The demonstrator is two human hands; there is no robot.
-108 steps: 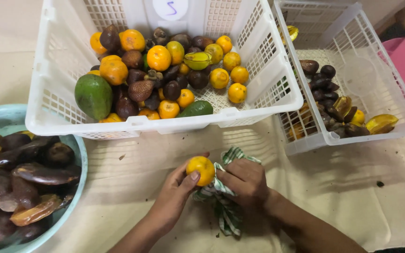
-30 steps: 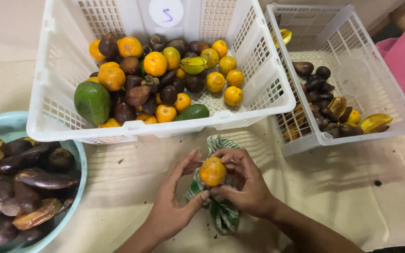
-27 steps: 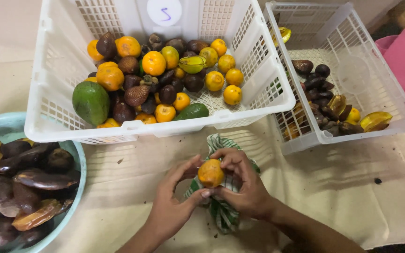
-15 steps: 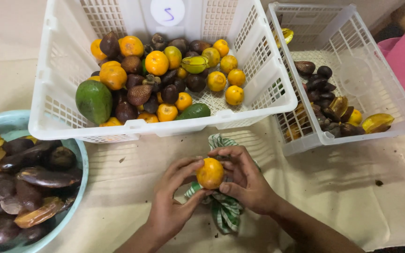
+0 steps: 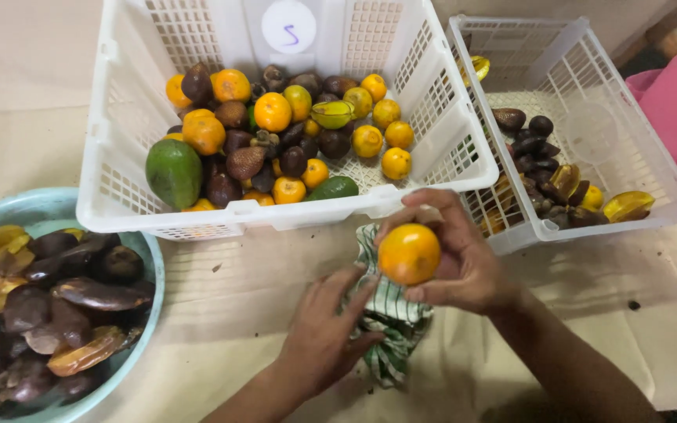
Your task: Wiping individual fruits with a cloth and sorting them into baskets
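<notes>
Fingers of the right hand (image 5: pixel 464 262) are gripping an orange fruit (image 5: pixel 409 253) above the striped cloth (image 5: pixel 389 313), where the left hand (image 5: pixel 324 333) is resting open; many oranges are still waiting in the large white basket (image 5: pixel 119 196), few fruits filling the smaller basket (image 5: pixel 660 168)

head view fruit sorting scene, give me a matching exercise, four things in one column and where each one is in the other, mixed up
Things:
1. orange fruit
2. striped cloth
3. large green fruit
4. pale blue bowl

Places:
a. lower left edge of the view, full of dark peels
b. left end of the big white basket
c. in the fingers of the right hand
d. on the table covering under the left hand

Pairs: 1-c, 2-d, 3-b, 4-a
</notes>
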